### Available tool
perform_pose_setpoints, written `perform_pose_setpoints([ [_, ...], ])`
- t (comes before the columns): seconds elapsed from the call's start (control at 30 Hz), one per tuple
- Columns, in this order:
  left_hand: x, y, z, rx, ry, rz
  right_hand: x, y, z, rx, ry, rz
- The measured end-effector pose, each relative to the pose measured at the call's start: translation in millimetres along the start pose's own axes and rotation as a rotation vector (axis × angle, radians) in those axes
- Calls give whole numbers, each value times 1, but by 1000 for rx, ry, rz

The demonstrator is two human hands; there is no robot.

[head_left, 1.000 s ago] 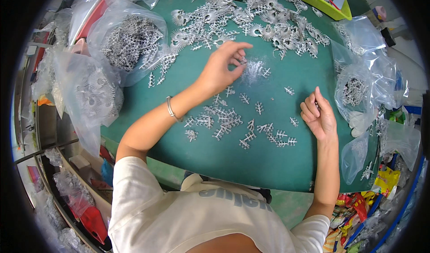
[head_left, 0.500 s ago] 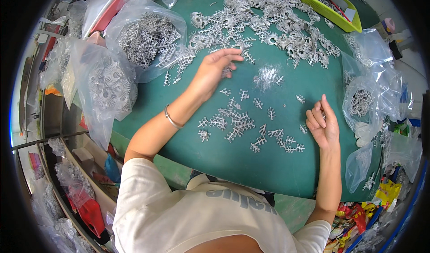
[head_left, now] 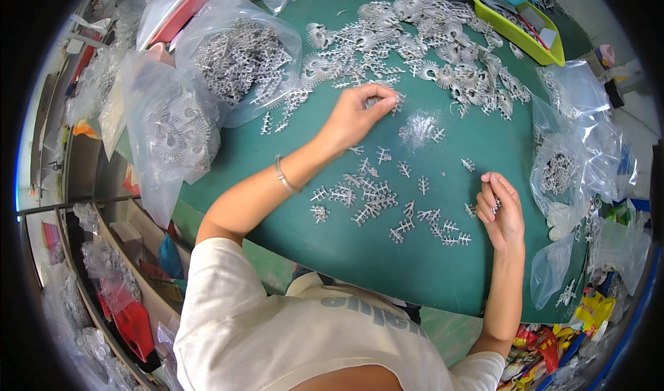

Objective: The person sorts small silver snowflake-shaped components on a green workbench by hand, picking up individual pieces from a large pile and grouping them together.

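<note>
At the near side of the big pile, my left hand [head_left: 354,116] is closed in a pinch with a small silvery metal piece [head_left: 399,104] at its fingertips. More metal may be under its fingers; they hide it. My right hand [head_left: 505,216] hovers over the table's right part, palm up with fingers curled around a small silvery metal piece [head_left: 496,205]. Between the hands lie loose branched metal pieces [head_left: 377,198] on the green tabletop [head_left: 332,252]. A patch of silvery dust [head_left: 418,129] sits just right of my left hand.
A large pile of fan-shaped and branched metal pieces [head_left: 443,45] spreads across the back. Clear bags of parts stand left, including one of branched pieces [head_left: 242,59] and one of fan pieces [head_left: 169,131]. A yellow-green basket [head_left: 522,38] is back right; another bag [head_left: 559,166] lies right.
My left hand has moved right and slightly down, and its fingers have closed into a pinch. The right hand's raised index finger has curled in, and a metal piece now shows there.
</note>
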State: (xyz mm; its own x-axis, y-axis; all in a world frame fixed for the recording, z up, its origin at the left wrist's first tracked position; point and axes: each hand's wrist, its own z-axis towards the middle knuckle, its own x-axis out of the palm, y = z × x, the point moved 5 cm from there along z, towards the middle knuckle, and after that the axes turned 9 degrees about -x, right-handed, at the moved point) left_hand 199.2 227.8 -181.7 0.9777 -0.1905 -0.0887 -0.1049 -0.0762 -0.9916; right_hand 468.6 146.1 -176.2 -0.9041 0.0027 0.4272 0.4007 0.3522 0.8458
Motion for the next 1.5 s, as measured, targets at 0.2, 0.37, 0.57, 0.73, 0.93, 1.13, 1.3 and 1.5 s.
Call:
perform_pose_setpoints([
  [0.2,-19,4,-57,-436,230,-990,1,-4,-2,-10,2,135],
  [0.37,-78,-12,-72,-269,-207,-1222,-1,-7,-2,-10,-12,181],
  [0.57,-150,-64,-57,287,-646,-611,3,-6,-5,-1,-46,205],
  [0.73,-145,-53,-62,337,-754,-321,1,-8,-9,-6,-22,207],
  [0.93,-112,-20,-85,100,-534,274,-20,-5,-15,-48,-13,343],
  [1.13,-75,-3,-110,99,-289,910,-23,14,-25,-100,-89,-528],
  [1.3,-40,-17,-119,13,55,749,-15,23,-30,-356,-2,-1171],
  [1.5,-40,-31,-120,97,-148,637,11,8,-43,-572,25,-1542],
])
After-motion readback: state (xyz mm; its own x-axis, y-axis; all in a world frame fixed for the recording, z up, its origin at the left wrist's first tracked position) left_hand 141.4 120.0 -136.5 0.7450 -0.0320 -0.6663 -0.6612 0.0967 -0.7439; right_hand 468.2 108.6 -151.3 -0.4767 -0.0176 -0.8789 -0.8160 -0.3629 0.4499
